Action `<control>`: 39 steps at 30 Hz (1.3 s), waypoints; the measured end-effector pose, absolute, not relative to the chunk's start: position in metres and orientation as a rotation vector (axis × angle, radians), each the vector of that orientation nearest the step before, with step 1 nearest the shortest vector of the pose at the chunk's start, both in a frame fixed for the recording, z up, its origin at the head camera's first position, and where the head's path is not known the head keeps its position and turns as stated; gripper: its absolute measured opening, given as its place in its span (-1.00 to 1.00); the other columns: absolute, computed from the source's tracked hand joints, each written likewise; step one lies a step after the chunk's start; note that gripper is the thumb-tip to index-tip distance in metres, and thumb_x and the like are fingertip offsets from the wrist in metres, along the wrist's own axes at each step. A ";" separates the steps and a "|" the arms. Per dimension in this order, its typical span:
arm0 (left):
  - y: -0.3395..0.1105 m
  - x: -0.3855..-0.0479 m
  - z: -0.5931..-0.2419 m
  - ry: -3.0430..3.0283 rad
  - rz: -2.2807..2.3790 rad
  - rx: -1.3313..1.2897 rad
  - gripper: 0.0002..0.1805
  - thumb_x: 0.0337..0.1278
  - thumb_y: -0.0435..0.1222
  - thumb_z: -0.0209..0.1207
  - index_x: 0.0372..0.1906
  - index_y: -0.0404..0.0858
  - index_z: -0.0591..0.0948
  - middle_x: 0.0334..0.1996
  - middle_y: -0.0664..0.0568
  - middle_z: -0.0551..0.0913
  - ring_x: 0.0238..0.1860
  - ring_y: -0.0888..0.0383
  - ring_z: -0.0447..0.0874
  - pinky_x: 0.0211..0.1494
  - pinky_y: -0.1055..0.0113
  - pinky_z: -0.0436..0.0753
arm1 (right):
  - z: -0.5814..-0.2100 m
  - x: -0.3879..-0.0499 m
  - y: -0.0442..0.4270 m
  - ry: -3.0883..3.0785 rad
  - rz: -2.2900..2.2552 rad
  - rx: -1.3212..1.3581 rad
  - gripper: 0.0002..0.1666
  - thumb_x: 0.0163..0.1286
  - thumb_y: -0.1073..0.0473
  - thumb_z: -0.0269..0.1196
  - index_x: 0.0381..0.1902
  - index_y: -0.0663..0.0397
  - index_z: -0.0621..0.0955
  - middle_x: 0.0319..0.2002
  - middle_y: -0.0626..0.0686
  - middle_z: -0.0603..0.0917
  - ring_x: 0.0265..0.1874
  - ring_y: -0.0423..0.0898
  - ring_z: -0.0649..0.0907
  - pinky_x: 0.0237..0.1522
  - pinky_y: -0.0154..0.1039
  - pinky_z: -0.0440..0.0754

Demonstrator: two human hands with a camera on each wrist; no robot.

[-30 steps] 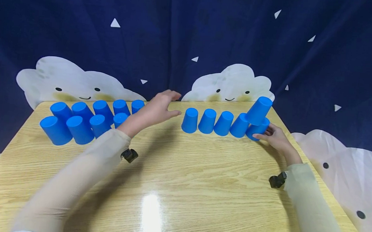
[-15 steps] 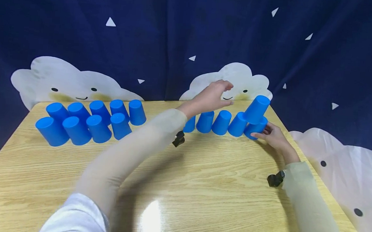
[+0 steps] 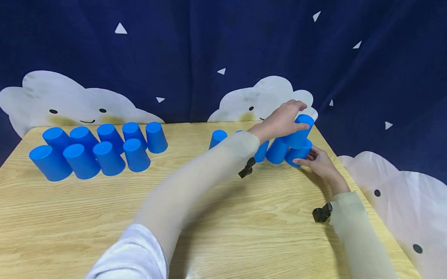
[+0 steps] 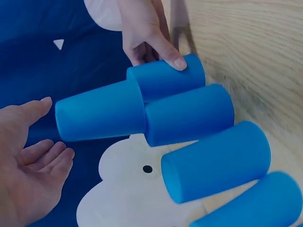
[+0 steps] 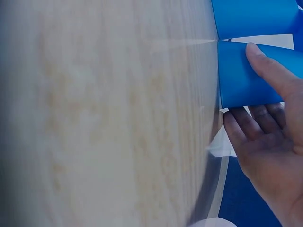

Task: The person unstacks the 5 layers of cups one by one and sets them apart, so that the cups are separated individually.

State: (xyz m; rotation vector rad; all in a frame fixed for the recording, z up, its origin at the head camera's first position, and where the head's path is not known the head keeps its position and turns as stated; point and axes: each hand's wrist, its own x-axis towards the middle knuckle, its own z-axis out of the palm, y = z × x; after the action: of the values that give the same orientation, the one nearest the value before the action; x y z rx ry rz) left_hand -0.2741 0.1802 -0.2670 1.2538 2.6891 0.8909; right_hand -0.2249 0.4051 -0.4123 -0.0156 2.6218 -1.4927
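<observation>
An upside-down blue cup (image 3: pixel 297 138) stands on top of the two rightmost cups of a row, bridging them. My left hand (image 3: pixel 282 122) is at this upper cup, thumb and fingers spread on either side. In the left wrist view a gap shows between the left hand (image 4: pixel 31 165) and the upper cup (image 4: pixel 102 112). My right hand (image 3: pixel 322 165) holds the end cup (image 3: pixel 299 154) of the row, thumb on its near side and fingers behind. The right wrist view shows the thumb on that blue cup (image 5: pixel 236 75). Its neighbour (image 3: pixel 277 150) stands beside it.
More blue cups of the row, such as the leftmost one (image 3: pixel 218 137), are partly hidden behind the left forearm. Two rows of upside-down blue cups (image 3: pixel 82 161) stand on the left of the wooden table (image 3: pixel 90 221). A dark blue curtain (image 3: pixel 152 47) with clouds hangs behind.
My left hand has moved right, from beside the left cups, over the row to the upper cup. The right hand stays at the end cup. The head view has shifted slightly.
</observation>
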 end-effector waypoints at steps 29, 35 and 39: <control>0.149 -0.270 -0.261 2.655 1.028 1.258 -0.39 0.39 -0.17 0.15 0.43 -0.26 0.31 0.38 -0.04 0.36 0.35 0.15 0.35 0.31 0.56 0.32 | -0.409 -0.224 0.402 2.636 -1.451 0.018 0.01 0.36 0.02 0.33 0.52 0.29 0.06 0.38 0.40 0.28 0.34 0.31 0.33 0.32 0.14 0.35; 0.112 -0.267 -0.258 2.656 1.111 1.227 -0.39 0.36 -0.16 0.18 0.42 -0.24 0.33 0.37 -0.02 0.37 0.34 0.14 0.37 0.32 0.51 0.35 | -0.408 -0.223 0.402 2.647 -1.440 0.029 0.03 0.35 0.01 0.34 0.52 0.30 0.05 0.38 0.42 0.26 0.35 0.32 0.32 0.33 0.16 0.34; 0.085 -0.264 -0.257 2.672 1.170 1.226 -0.41 0.34 -0.19 0.21 0.38 -0.26 0.38 0.31 -0.04 0.43 0.27 0.12 0.44 0.29 0.47 0.41 | -0.408 -0.221 0.403 2.658 -1.431 0.039 0.03 0.35 0.02 0.34 0.52 0.30 0.05 0.38 0.42 0.26 0.35 0.31 0.33 0.33 0.16 0.34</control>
State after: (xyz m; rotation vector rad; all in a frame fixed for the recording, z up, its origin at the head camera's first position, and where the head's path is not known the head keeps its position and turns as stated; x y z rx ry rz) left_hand -0.2641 0.0851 -0.2566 1.2263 2.6717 1.1696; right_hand -0.2212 0.4027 -0.4081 0.0392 2.6576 -1.4310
